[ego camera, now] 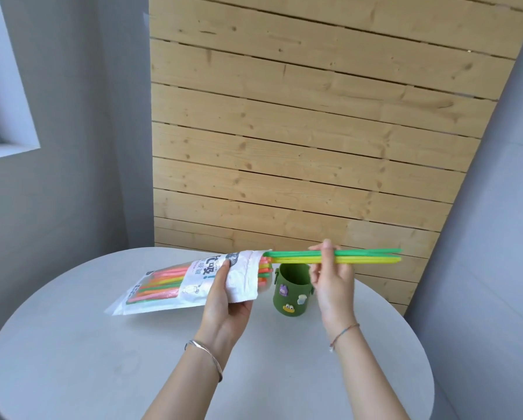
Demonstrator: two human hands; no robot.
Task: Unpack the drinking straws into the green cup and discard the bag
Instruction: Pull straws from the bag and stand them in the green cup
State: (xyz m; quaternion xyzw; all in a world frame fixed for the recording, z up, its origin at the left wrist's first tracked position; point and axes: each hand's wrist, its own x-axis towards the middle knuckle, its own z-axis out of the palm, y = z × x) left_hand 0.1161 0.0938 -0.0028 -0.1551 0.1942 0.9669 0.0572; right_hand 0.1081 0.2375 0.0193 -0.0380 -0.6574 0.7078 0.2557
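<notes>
Pinching a small bunch of green and yellow straws [366, 256] between thumb and fingertips, the right hand [330, 277] is holding them level in the air, its fingers closed on them near their middle. The straws are running sideways: their right ends are sticking out free past the hand, and their left ends are lying at the mouth of the bag [193, 283]. Whether those left ends are inside the mouth or just clear of it is hard to judge from this angle.

The left hand [227, 301] is gripping the bag from below near its open end, thumb on the printed front and fingers wrapped behind, clamped on the crumpled white plastic. The bag is hanging tilted above the left half of the table [102, 374], mouth raised toward the right and sealed bottom dipping toward the left edge. Pink, orange, yellow and green straws are showing through its clear window.

The green cup [292, 291] is standing upright on the table toward the far edge, between the two hands and directly under the held straws, not touching them. Small cartoon stickers are dotting its front.

A silver bangle [207, 354] is circling the left wrist and a thin string bracelet [343, 331] the right. A wooden plank panel [299, 131] is leaning behind the table.
</notes>
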